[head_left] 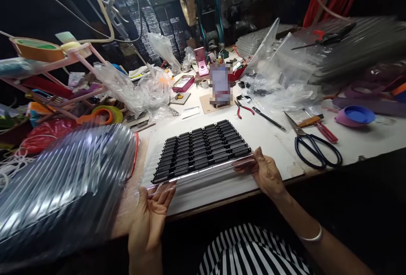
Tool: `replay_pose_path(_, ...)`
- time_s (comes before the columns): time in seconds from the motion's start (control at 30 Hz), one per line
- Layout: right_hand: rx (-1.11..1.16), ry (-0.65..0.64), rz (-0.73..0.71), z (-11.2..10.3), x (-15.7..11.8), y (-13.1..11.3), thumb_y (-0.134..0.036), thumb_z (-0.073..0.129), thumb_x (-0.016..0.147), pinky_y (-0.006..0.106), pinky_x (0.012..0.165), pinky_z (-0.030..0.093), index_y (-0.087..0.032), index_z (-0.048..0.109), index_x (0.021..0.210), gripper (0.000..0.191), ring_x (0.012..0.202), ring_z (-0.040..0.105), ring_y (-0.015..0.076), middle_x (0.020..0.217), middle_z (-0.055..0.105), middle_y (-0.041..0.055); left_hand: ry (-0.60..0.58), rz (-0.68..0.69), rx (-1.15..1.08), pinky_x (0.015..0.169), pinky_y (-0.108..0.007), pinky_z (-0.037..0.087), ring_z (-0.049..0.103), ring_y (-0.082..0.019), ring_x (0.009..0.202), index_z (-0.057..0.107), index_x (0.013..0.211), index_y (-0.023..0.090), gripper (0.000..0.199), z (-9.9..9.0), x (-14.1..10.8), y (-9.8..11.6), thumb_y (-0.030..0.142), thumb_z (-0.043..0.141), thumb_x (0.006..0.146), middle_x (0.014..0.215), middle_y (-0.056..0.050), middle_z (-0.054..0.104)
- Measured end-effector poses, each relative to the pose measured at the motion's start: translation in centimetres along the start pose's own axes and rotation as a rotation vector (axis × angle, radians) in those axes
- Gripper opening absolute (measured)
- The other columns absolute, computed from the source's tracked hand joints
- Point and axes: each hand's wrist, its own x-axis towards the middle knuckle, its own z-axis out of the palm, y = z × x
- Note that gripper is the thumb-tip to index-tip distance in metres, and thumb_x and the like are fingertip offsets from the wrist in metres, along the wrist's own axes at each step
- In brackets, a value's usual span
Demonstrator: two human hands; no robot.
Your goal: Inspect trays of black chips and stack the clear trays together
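Note:
A clear plastic tray (203, 172) filled with rows of black ribbed parts (199, 150) is tilted a little above the white table. My left hand (154, 207) grips its near left corner, thumb on the edge and fingers beneath. At the near right corner my right hand (266, 172) pinches the rim, its thumb on top and its fingers partly hidden under the clear plastic. The black parts lie side by side in several columns.
A tall stack of clear trays (63, 182) stands at the left. Scissors (314, 144), red-handled pliers (244, 108), a pen (269, 118) and a blue-and-pink bowl (355, 115) lie at the right. Plastic bags (139, 87) and a phone stand (201, 61) are behind.

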Motion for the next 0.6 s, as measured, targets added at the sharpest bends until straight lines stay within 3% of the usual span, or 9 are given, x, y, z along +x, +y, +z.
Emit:
replay_pose_path(0.1,-0.002,-0.046,0.071,0.3,-2.0,-0.7,-0.05,0.039,0.09,0.034,0.061,0.048,-0.02,0.07,0.07,0.048,0.067,0.064,0.0225,0.071,0.071,0.008,0.036,-0.032,-0.059,0.081,-0.041,0.056,0.066,-0.026,0.096,0.061,0.077,0.013,0.035,-0.5,0.3,0.1,0.021,0.033,0.094,0.088,-0.013,0.072)
replay_pose_path(0.2,0.003,-0.17,0.213,1.0,-5.2,-0.3,-0.046,0.038,0.091,0.031,0.056,0.045,-0.014,0.069,0.074,0.048,0.063,0.064,0.0199,0.08,0.072,0.0125,0.051,-0.015,-0.13,0.086,-0.042,0.054,0.061,-0.027,0.106,0.061,0.106,0.011,0.029,-1.2,0.5,0.2,0.022,0.037,0.093,0.105,-0.017,0.068)
replay_pose_path(0.3,0.018,-0.275,0.374,1.9,-7.8,1.8,-0.051,0.041,0.089,0.027,0.052,0.044,-0.011,0.066,0.083,0.048,0.061,0.064,0.0181,0.082,0.071,0.0145,0.061,0.03,-0.176,0.095,-0.044,0.046,0.052,-0.03,0.118,0.044,0.13,0.004,0.044,-1.5,0.4,0.1,0.022,0.043,0.09,0.124,-0.026,0.056)
replay_pose_path(0.43,-0.143,-0.394,0.571,2.4,-9.2,4.5,-0.064,0.04,0.083,0.025,0.05,0.042,-0.013,0.062,0.093,0.057,0.059,0.064,0.0172,0.077,0.07,0.0121,0.102,0.122,-0.15,0.102,-0.042,0.04,0.049,-0.027,0.122,0.041,0.132,0.004,0.047,-1.3,-0.3,-0.7,0.018,0.046,0.088,0.137,-0.025,0.042)
replay_pose_path(0.5,-0.371,-0.531,0.573,1.9,-8.9,4.3,-0.064,0.039,0.084,0.025,0.049,0.042,-0.014,0.062,0.082,0.055,0.056,0.062,0.0159,0.07,0.069,0.0086,0.1,0.169,-0.124,0.104,-0.039,0.039,0.046,-0.025,0.124,0.049,0.127,0.008,0.041,-1.2,-1.1,-1.3,0.017,0.049,0.086,0.14,-0.02,0.041)
replay_pose_path(0.6,-0.704,-0.652,0.384,0.6,-7.1,1.6,-0.057,0.038,0.088,0.026,0.051,0.042,-0.018,0.059,0.063,0.051,0.052,0.058,0.0147,0.059,0.064,0.0043,0.112,0.21,-0.046,0.106,-0.03,0.036,0.04,-0.021,0.129,0.058,0.118,0.017,0.036,-1.1,-2.7,-2.4,0.015,0.058,0.082,0.142,-0.009,0.043)
